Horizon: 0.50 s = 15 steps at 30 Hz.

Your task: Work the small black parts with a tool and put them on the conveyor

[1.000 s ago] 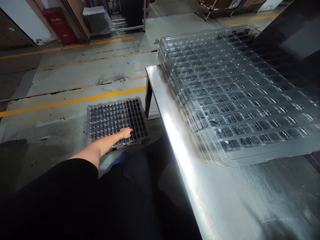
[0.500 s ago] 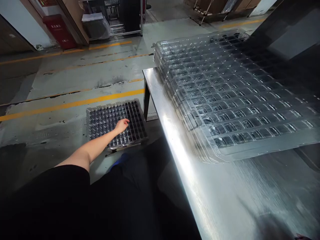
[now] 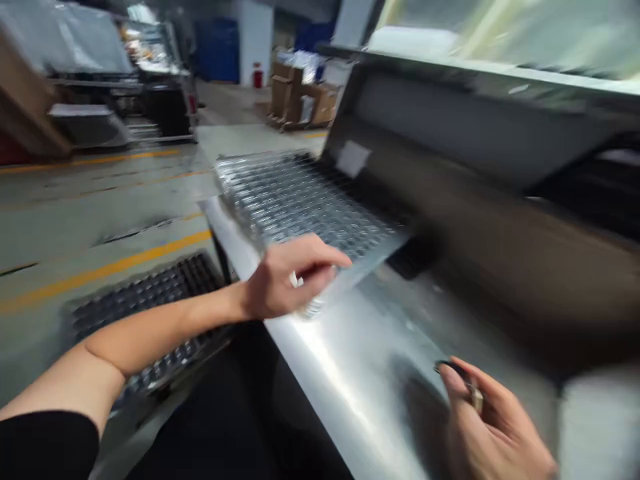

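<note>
My left hand (image 3: 295,277) hovers over the near corner of the clear plastic tray stack (image 3: 300,200), thumb and index finger stretched forward with a gap between them. A small white patch shows beside its palm; I cannot tell whether it is an object or the background. At the lower right, my right hand (image 3: 495,420) pinches a small black part (image 3: 457,370) with a metal-coloured piece near the fingers. Beneath my left forearm, a tray of dark parts (image 3: 145,293) sits low beside the table.
The shiny metal table (image 3: 345,373) runs diagonally, with the tray stack at its far end. A dark panel (image 3: 425,127) rises behind it. A black object (image 3: 413,257) lies beside the stack. Farther off are cardboard boxes (image 3: 286,93) and a rack (image 3: 165,110).
My left hand has come up from the low tray to above the table. My right hand has come into view with the black part. The view has swung to the right and up.
</note>
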Each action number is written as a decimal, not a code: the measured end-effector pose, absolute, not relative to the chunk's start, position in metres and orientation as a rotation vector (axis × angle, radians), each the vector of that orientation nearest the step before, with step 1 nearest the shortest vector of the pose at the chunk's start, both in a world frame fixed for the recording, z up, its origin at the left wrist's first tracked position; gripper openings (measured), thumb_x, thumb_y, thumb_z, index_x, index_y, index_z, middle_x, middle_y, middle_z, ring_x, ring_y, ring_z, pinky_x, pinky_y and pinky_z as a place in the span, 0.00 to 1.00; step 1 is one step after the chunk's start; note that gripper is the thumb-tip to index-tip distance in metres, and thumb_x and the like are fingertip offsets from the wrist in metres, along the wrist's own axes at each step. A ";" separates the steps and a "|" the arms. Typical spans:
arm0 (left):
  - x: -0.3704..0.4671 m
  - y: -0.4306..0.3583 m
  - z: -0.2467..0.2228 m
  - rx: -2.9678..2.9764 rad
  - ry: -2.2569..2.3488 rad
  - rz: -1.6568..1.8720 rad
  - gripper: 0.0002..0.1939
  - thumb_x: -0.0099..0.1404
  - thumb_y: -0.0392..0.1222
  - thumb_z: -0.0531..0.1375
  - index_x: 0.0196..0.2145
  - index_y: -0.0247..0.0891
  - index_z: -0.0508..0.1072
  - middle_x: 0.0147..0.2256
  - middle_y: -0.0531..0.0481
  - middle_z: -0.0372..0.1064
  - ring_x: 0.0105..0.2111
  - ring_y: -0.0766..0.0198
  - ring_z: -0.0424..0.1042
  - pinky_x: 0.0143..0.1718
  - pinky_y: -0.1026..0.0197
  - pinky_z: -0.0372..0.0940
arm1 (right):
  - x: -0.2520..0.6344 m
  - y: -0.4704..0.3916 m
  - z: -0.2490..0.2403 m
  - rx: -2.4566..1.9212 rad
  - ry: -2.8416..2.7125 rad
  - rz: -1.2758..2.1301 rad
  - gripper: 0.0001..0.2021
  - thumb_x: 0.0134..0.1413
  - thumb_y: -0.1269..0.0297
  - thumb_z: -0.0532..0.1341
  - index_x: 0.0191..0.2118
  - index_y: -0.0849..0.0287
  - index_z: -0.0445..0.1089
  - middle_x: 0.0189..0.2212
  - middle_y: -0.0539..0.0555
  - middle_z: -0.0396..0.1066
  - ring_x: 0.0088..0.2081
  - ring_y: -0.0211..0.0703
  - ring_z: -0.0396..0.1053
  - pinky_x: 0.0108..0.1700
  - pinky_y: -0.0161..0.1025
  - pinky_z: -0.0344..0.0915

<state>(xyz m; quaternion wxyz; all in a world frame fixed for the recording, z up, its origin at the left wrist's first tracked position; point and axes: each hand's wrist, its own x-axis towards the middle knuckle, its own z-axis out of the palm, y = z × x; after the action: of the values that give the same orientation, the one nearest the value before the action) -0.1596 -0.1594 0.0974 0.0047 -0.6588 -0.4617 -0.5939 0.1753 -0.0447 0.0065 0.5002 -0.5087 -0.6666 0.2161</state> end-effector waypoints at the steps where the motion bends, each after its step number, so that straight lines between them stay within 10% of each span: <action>1: -0.133 -0.147 0.102 -2.275 -1.362 -1.863 0.12 0.76 0.38 0.59 0.53 0.39 0.77 0.38 0.50 0.76 0.34 0.67 0.71 0.38 0.62 0.68 | 0.177 -0.041 0.006 -1.159 -1.600 0.552 0.21 0.58 0.41 0.74 0.46 0.53 0.84 0.41 0.58 0.78 0.43 0.62 0.76 0.48 0.51 0.70; 15: 0.047 -0.016 0.031 -2.871 -1.857 -2.453 0.26 0.74 0.63 0.58 0.47 0.35 0.74 0.25 0.57 0.64 0.24 0.69 0.63 0.26 0.65 0.59 | 0.190 -0.018 0.011 -0.927 -1.209 0.774 0.25 0.62 0.42 0.74 0.47 0.61 0.78 0.37 0.58 0.75 0.37 0.54 0.74 0.35 0.40 0.72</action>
<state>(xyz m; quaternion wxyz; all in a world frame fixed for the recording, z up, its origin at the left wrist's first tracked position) 0.0469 -0.0163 0.0314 -0.5086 -0.5874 -0.3800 -0.5019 0.1899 -0.0181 0.0113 0.6566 -0.4089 -0.5338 0.3418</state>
